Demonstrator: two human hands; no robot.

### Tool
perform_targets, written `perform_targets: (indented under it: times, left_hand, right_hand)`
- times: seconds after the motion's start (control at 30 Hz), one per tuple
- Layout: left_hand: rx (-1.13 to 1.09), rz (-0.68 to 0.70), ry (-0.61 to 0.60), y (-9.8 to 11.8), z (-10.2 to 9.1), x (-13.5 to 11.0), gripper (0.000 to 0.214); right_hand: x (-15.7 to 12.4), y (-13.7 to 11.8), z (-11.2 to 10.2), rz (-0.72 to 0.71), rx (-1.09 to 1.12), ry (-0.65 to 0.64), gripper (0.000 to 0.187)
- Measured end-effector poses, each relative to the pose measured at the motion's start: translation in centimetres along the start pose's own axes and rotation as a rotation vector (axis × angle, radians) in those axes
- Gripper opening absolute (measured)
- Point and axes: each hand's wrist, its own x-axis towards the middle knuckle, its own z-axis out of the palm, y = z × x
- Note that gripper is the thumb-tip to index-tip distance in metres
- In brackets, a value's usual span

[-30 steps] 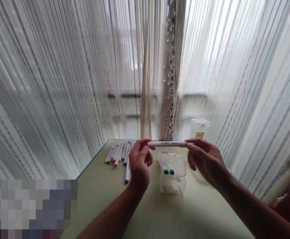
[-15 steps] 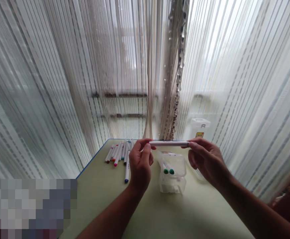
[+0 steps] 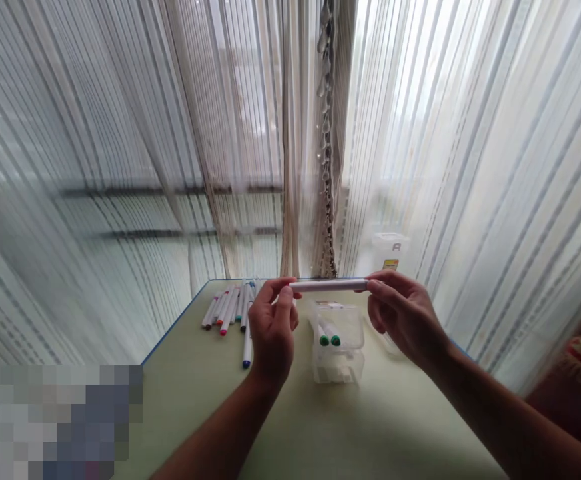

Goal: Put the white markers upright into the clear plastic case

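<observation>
A white marker is held level above the table, one end in each hand. My left hand pinches its left end between thumb and fingers, hiding that tip. My right hand grips the right end, fingers curled. Below the marker stands a clear plastic case, in which two white markers with green ends lean. To the left, several white markers with variously coloured ends lie in a loose pile. One marker with a dark blue end sticks out toward me, partly behind my left hand.
A tall clear container with a yellow label stands behind my right hand. Another clear plastic piece lies partly under that hand. The pale green table has a blue edge, with striped sheer curtains hanging behind it.
The view has shifted slightly, so the table's things appear a little further left. Both hands still hold the marker level at its ends.
</observation>
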Motion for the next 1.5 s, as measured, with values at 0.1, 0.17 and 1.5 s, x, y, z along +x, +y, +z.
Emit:
perform_targets:
  times: [0.1,0.17,1.5]
  left_hand:
    - [0.024,0.010,0.007,0.05,0.10,-0.07,0.020]
    - [0.034,0.015,0.004,0.10,0.18,-0.12,0.020]
    - [0.006,-0.133,-0.130,-0.29,0.17,-0.44,0.024]
  right_hand:
    - [-0.07,-0.03,-0.03,-0.003,-0.011,-0.005,0.019]
    - [-0.07,-0.05,-0.05,-0.009,-0.016,-0.010,0.020]
    - [-0.48,0.39,-0.10,-0.019,-0.083,-0.080,0.014]
